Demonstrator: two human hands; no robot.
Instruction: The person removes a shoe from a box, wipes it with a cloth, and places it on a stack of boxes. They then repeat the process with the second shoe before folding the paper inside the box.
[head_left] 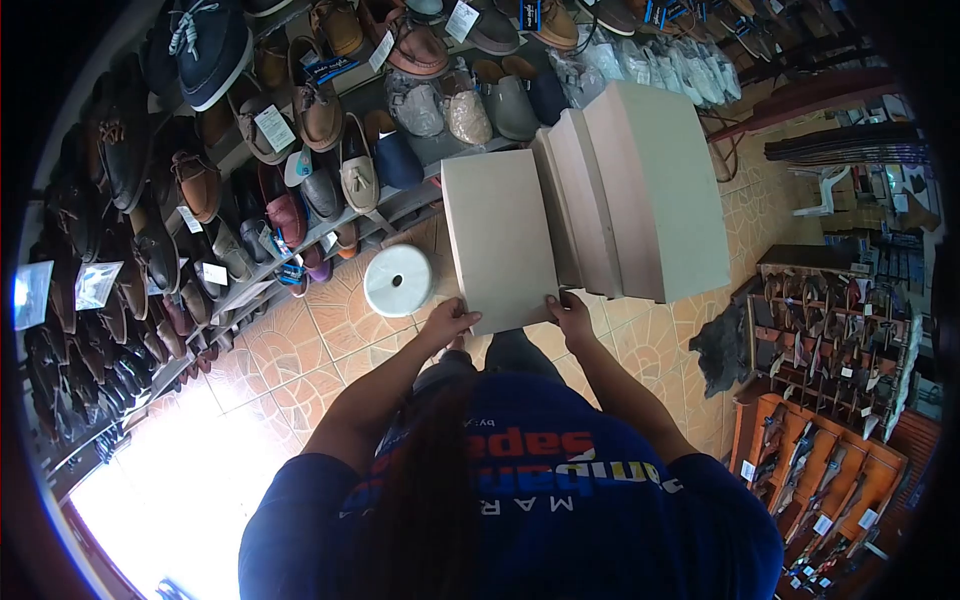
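Observation:
A plain beige cardboard box (pixel 503 240) is held in front of the body, its flat face up. My left hand (pixel 449 324) grips its near left corner, thumb on top and the other fingers hidden below. At the near right corner my right hand (pixel 572 318) holds the same box, thumb over the edge. Just right of it stand more boxes of the same colour, a narrow one (pixel 585 205) beside a tall stack (pixel 660 195).
Shelves of shoes (pixel 320 118) run along the left and far side. A round white stool (pixel 398 280) stands on the tiled floor (pixel 290 350). Shoe racks (pixel 825 450) line the right, with a dark cloth-like item (pixel 722 345) beside them.

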